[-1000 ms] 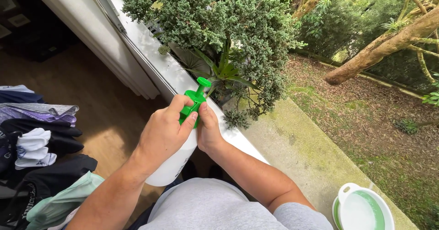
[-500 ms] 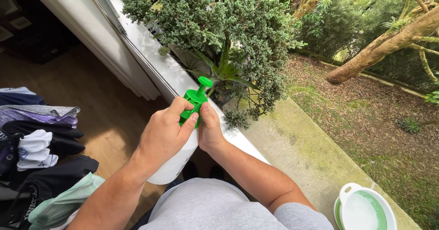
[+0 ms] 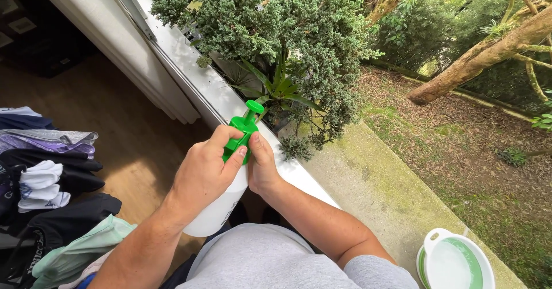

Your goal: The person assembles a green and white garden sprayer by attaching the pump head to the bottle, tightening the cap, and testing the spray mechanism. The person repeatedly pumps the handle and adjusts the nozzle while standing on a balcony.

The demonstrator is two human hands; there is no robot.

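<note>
A: What do the two hands hold?

B: Both are on a spray bottle (image 3: 221, 205), a white body with a green pump head (image 3: 242, 132). The left hand (image 3: 202, 174) wraps the neck, fingers curled and pressed together around it, thumb laid up against the green part. The right hand (image 3: 263, 165) clasps the neck from the 3 o'clock side, its fingers closed around the far side and mostly hidden.

A: Where does the bottle sit?

B: Near the middle of the view, tilted, with its base toward 7 o'clock over the person's lap and the pump head pointing toward 1 o'clock. It is just beside the white window sill (image 3: 190, 64).

A: Can its contents be seen?

B: No, the white wall is opaque.

A: Other containers?

B: At 5 o'clock a round white basin with a green rim (image 3: 455, 264) rests on the mossy concrete ledge (image 3: 368, 180); its inside looks pale and whether it holds anything cannot be told. At 12 o'clock a planter (image 3: 230, 70) on the sill holds a dense grey-green shrub (image 3: 282, 30) and a spiky-leaved plant (image 3: 282, 90).

A: And at 9 o'clock?

B: Folded clothes (image 3: 46, 168) piled beside the wooden floor (image 3: 132, 134).
</note>
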